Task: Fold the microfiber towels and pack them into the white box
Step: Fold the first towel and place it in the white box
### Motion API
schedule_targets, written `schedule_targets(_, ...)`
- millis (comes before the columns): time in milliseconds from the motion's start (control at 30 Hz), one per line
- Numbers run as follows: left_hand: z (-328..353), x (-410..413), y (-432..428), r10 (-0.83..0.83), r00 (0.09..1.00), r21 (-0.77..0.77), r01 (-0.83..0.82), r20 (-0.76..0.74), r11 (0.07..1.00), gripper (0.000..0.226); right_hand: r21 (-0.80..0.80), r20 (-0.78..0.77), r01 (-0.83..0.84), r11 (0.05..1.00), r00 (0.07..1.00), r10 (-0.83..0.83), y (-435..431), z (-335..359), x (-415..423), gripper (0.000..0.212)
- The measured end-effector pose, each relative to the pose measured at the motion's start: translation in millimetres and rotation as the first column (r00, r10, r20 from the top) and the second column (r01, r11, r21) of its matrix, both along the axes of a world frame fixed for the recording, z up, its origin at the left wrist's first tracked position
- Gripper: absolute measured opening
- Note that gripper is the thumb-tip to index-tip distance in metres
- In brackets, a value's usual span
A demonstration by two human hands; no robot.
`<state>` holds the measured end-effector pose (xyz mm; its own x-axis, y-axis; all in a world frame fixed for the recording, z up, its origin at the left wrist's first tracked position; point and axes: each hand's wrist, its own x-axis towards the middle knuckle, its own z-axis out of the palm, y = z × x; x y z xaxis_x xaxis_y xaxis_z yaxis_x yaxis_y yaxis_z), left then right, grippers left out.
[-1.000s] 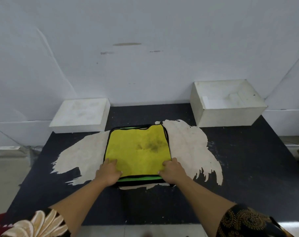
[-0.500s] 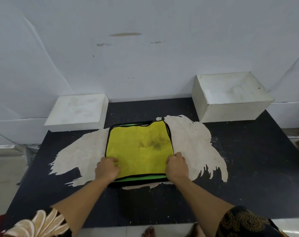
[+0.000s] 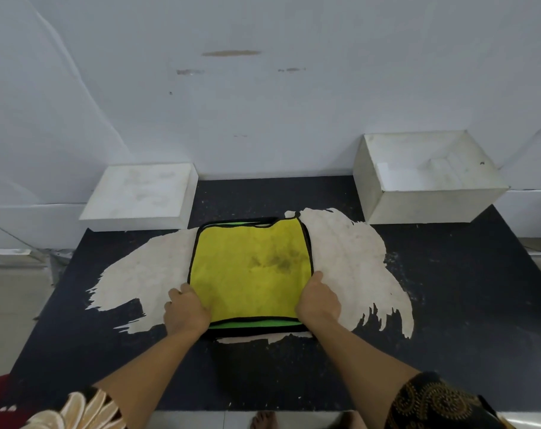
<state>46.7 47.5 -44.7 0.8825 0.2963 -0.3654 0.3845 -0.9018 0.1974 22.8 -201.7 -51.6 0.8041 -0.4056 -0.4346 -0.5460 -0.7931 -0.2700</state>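
A yellow microfiber towel [image 3: 250, 267] with black trim lies flat in the middle of the table, with a green layer [image 3: 253, 322] showing under its near edge. My left hand [image 3: 185, 311] grips the towel's near left edge, fingers curled. At the near right edge my right hand [image 3: 318, 300] holds the towel with its thumb along the side. The open white box [image 3: 433, 207] stands at the back right, apart from the towel, with only white inside.
A flat white lid or closed box [image 3: 139, 193] sits at the back left against the white wall. The black table top [image 3: 464, 305] has a large worn pale patch [image 3: 349, 252] around the towel. A bare foot [image 3: 264, 420] shows below the table's near edge.
Both hands slid from on top of the towel's near corners outward to its left and right edges. The camera tilted slightly, and the towel stayed in place.
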Motion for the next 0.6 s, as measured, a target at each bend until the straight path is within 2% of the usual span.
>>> schedule_targets(133, 0.3, 6.0, 0.6, 0.213, 0.977, -0.146, -0.215, -0.030, 0.966, 0.065, 0.073, -0.006, -0.009, 0.997, 1.000, 0.009, -6.1, 7.1, 2.5, 0.030)
schedule_targets(233, -1.1, 7.1, 2.9, 0.217, 0.975, -0.167, -0.207, 0.042, 0.964, 0.050, 0.112, -0.002, -0.007, 0.994, 1.000, 0.008, -10.5, 11.3, 1.9, 0.011)
schedule_targets(333, -1.2, 6.3, 4.6, 0.204, 0.965, -0.175, -0.175, 0.164, 0.969, 0.033, 0.132, 0.052, 0.021, 0.991, 0.998, -0.028, -14.0, 14.6, 4.7, 0.016)
schedule_targets(433, -1.8, 5.4, 6.6, 0.224, 0.955, -0.202, -0.184, 0.196, 0.962, 0.034, 0.085, 0.110, 0.023, 0.996, 0.993, -0.032, -14.9, 18.0, 7.1, 0.022)
schedule_targets(600, -3.6, 7.0, 12.3, 0.315, 0.924, -0.276, -0.252, 0.216, 0.927, 0.040, -0.048, 0.200, -0.044, 0.998, 0.978, 0.053, -12.9, 24.4, 12.4, 0.023)
